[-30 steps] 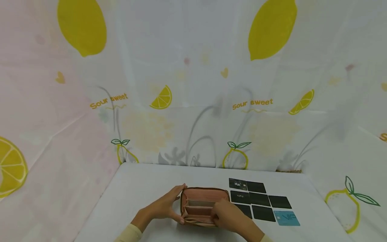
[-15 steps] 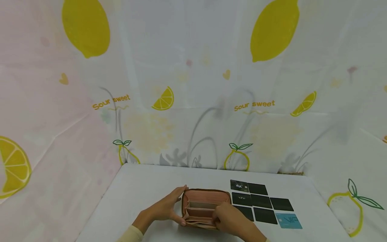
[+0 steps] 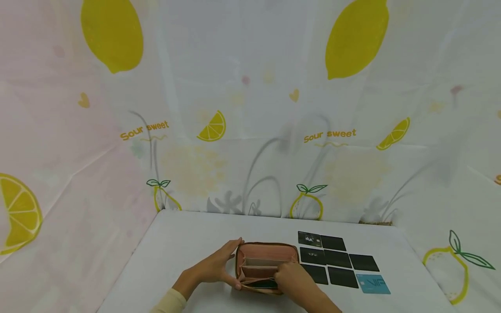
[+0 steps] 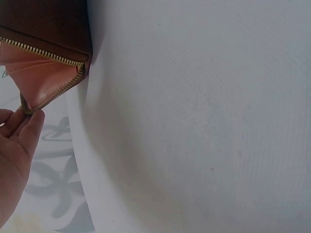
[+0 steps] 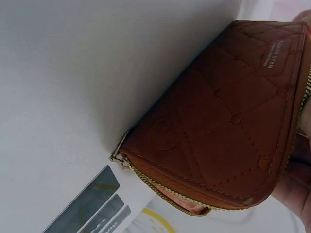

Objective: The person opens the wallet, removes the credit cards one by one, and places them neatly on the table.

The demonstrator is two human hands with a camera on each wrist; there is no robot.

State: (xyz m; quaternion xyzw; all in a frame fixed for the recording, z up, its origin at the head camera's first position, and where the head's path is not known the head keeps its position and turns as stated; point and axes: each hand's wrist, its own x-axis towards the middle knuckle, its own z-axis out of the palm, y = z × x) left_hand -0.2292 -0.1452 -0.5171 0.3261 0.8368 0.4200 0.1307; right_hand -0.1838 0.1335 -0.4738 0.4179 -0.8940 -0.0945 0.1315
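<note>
An unzipped brown quilted wallet (image 3: 268, 251) stands open on the table, its pink inner compartments facing up. My left hand (image 3: 213, 266) grips its left edge, fingers at the far corner and thumb at the near one. In the left wrist view, the left hand's fingertips (image 4: 31, 128) pinch a zipped corner. At the wallet's near right side, my right hand (image 3: 295, 282) has curled fingers reaching inside; their tips are hidden. A dark greenish strip (image 3: 263, 284) shows in the front compartment beside them; I cannot tell what it is or whether the hand holds it.
To the right lie several black cards (image 3: 337, 258) in rows, two printed with pale lettering. A blue card (image 3: 373, 284) sits at the near right of them. A lemon-printed cloth (image 3: 250, 130) hangs behind the white table (image 3: 188, 234).
The wallet's front compartment has spread wider, and the dark greenish strip has come into view. The right hand has shifted only slightly; the left hand keeps its grip.
</note>
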